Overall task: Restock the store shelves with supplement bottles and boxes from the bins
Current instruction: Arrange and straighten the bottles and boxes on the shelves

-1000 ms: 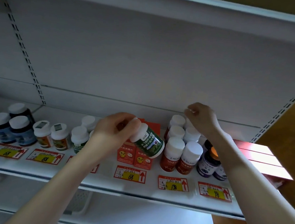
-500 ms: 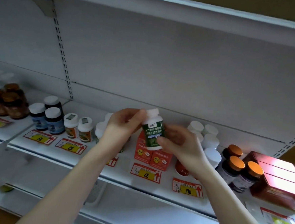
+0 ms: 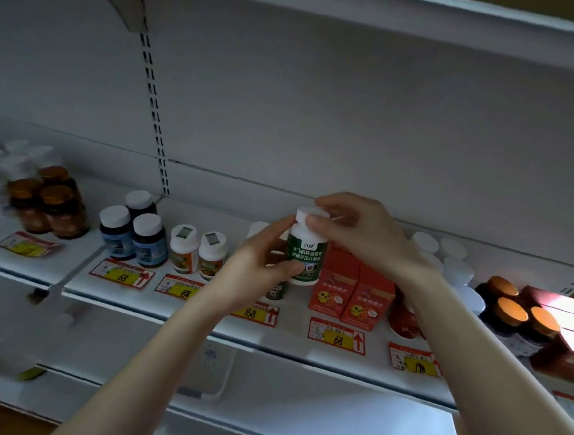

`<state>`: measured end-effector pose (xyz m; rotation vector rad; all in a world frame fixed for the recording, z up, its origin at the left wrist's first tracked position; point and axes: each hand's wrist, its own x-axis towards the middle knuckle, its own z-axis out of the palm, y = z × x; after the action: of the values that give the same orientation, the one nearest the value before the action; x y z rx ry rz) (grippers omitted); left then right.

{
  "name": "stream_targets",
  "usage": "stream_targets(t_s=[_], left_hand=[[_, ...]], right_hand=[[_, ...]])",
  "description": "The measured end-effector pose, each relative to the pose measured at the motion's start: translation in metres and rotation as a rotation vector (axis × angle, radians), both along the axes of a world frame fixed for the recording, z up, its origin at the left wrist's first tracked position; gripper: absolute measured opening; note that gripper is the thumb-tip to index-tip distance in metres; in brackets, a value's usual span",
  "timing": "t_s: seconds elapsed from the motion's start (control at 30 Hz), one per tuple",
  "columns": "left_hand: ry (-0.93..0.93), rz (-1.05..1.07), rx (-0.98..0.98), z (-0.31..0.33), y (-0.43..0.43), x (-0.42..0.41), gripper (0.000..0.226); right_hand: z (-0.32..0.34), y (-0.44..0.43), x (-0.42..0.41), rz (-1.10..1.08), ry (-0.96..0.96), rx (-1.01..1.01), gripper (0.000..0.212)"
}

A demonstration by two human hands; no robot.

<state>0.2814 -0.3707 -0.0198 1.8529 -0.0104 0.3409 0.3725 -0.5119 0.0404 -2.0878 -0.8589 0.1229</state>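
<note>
Above the white metal shelf (image 3: 202, 320), a green-labelled white plastic bottle (image 3: 305, 253) stands upright (held off the shelf). Left hand (image 3: 257, 270) wraps its body; right hand (image 3: 356, 233) pinches its white cap (image 3: 304, 215).

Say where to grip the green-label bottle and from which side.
Best round its labelled middle, from the left, like the left hand. The green-label bottle is upright; its straight wall gives more hold than the cap the right hand pinches.

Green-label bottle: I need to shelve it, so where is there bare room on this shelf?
Bare shelf lies behind the two picture-capped bottles, up to the back wall. Right of the orange boxes it is crowded: white-capped bottles, then orange-lidded jars.
</note>
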Motion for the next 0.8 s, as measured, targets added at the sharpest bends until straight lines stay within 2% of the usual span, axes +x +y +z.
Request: stream_targets(t_s=[0.1,0.23,0.37,0.47,0.6,0.8], left_hand=[[-0.036,0.013,0.067,-0.003,0.022,-0.001,0.059],[-0.207,0.306,0.402,-0.031,0.052,-0.010,0.040],[-0.308,0.265,0.614,-0.079,0.070,-0.036,0.029],[-0.246,0.216,0.792,-0.121,0.075,-0.052,0.037],[-0.076,0.206,0.941,-0.145,0.078,-0.052,0.048],[0.038,0.165,1.043,-0.156,0.076,-0.047,0.052]], right_hand=[[0.004,0.023,-0.002,-0.025,-0.008,-0.002,0.021],[0.005,0.049,0.003,-0.191,-0.109,0.073,0.021],[0.005,0.068,0.013,-0.331,-0.233,0.119,0.026],[0.000,0.083,0.023,-0.397,-0.267,0.115,0.027],[-0.008,0.101,0.039,-0.403,-0.268,0.060,0.028],[-0.031,0.123,0.065,-0.326,-0.179,-0.247,0.034]])
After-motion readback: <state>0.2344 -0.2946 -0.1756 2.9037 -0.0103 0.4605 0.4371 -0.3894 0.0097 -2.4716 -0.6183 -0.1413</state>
